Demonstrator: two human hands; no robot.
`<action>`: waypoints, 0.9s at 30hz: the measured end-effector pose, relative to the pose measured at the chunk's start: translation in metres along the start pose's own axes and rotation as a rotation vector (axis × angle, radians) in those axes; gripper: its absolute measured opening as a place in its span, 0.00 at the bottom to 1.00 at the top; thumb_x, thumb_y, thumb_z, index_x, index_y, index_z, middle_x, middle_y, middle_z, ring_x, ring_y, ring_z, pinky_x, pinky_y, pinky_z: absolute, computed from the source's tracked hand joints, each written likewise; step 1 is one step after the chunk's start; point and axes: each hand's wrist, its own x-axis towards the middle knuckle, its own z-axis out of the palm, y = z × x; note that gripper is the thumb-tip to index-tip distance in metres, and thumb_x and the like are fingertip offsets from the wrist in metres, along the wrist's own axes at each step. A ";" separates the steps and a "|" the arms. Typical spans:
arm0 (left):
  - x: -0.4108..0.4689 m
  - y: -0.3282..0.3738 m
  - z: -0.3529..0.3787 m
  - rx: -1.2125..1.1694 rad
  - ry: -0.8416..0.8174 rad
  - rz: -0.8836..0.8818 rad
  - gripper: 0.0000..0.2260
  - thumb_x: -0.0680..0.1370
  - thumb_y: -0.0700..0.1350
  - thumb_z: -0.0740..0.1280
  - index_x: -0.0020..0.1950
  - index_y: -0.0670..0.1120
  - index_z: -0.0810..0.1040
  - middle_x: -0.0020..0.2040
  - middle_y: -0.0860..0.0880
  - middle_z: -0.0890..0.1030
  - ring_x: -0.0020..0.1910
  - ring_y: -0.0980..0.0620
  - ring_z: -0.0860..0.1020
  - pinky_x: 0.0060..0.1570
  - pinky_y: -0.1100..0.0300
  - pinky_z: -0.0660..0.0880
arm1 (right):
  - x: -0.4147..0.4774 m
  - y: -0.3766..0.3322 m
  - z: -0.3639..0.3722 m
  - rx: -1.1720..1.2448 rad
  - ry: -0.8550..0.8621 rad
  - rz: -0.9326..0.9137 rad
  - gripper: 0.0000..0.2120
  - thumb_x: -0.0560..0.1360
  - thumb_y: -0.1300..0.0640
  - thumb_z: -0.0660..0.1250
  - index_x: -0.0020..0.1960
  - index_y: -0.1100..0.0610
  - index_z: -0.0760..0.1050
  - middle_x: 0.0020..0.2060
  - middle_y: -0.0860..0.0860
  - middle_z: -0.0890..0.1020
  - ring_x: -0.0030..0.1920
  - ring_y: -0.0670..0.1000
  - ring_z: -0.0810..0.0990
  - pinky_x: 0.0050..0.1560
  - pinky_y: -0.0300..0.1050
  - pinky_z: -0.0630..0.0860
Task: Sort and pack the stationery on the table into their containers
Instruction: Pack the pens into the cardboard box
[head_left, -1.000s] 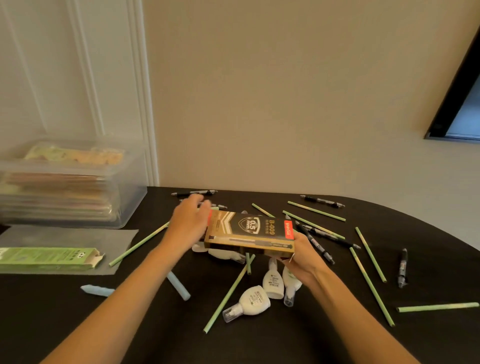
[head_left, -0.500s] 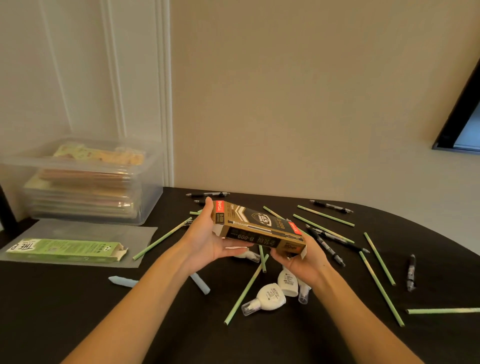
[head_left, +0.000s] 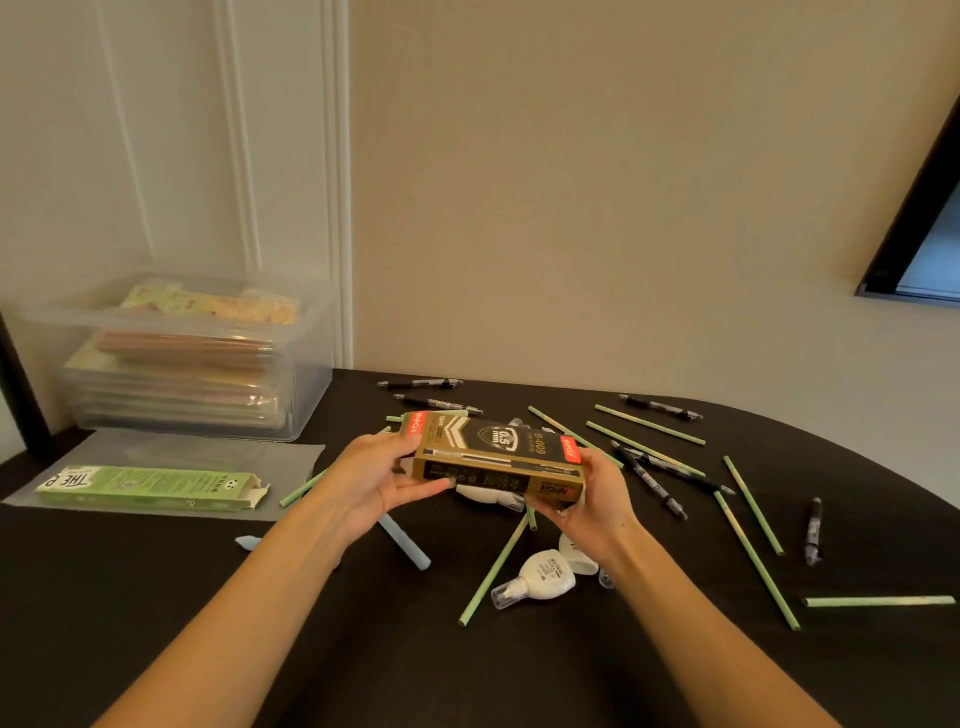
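In the last second you have rolled the pen box (head_left: 493, 457) so that its long side panel faces you. Your left hand (head_left: 374, 480) has gone from lying over the left end to gripping it with fingers underneath, and your right hand (head_left: 592, 512) grips the right end. The box hangs just above the middle of the counter (head_left: 363, 649). Both ends look closed, so I judge nothing is packed yet and a flap must be opened first.

Black pens (head_left: 652, 482) lie loose toward the far edge and right side, mixed with green sticks (head_left: 756, 561). White bottles (head_left: 540, 577) sit right beneath the box. At the left edge a green carton (head_left: 150, 486) lies, flap open, on a clear sleeve (head_left: 291, 457), in front of a clear tub (head_left: 197, 364).
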 end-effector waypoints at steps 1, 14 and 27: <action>0.000 -0.001 -0.002 -0.032 0.073 -0.001 0.10 0.78 0.37 0.62 0.59 0.41 0.71 0.53 0.38 0.79 0.48 0.41 0.80 0.38 0.49 0.81 | -0.001 0.003 0.002 -0.028 -0.011 0.006 0.16 0.80 0.50 0.52 0.55 0.57 0.74 0.50 0.59 0.81 0.54 0.57 0.78 0.46 0.51 0.76; -0.008 -0.017 -0.023 0.272 0.356 0.237 0.14 0.77 0.38 0.65 0.61 0.41 0.72 0.53 0.41 0.79 0.50 0.45 0.80 0.43 0.58 0.78 | 0.006 0.032 0.008 -0.461 0.066 0.048 0.13 0.77 0.57 0.63 0.60 0.59 0.71 0.56 0.58 0.79 0.56 0.55 0.79 0.60 0.51 0.75; -0.003 0.005 -0.001 0.381 0.431 0.693 0.06 0.77 0.43 0.65 0.40 0.45 0.75 0.51 0.46 0.74 0.46 0.52 0.78 0.37 0.60 0.81 | 0.001 0.039 0.036 -0.188 0.160 0.117 0.12 0.79 0.61 0.59 0.62 0.58 0.66 0.44 0.59 0.77 0.44 0.57 0.79 0.47 0.52 0.76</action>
